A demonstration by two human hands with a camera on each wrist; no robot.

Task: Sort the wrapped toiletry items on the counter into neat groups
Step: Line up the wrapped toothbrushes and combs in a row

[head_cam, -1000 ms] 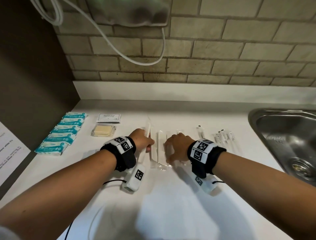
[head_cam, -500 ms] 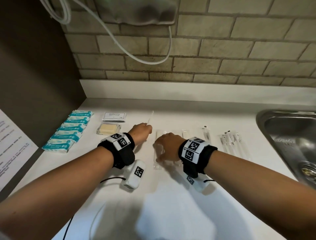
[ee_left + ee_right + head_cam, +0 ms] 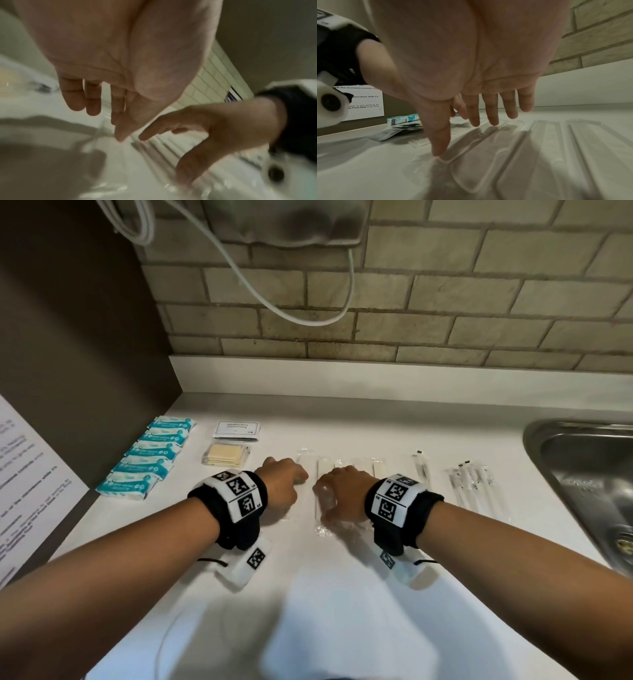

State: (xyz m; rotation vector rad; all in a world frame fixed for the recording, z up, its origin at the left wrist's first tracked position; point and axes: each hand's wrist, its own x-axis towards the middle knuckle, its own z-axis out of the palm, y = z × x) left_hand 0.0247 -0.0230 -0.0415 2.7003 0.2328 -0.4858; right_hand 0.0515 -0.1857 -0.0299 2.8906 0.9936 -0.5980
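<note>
A row of long white sticks in clear wrappers lies side by side at mid-counter. My left hand rests at the row's left end, beside the leftmost wrapped stick. In the left wrist view its fingers are straight and hold nothing. My right hand lies spread over the near part of the row. In the right wrist view its thumb touches a wrapper's edge, with the straight fingers above the wrapped sticks. The two hands are a few centimetres apart.
Blue-and-white packets are lined up at the left by the dark wall. A shampoo sachet and a yellow-filled clear packet sit behind my left hand. Thin wrapped items lie to the right, then the steel sink.
My left hand, which gripped a wrapped stick and lifted it, has laid it at the row's left end and let go. My right hand stayed on the row.
</note>
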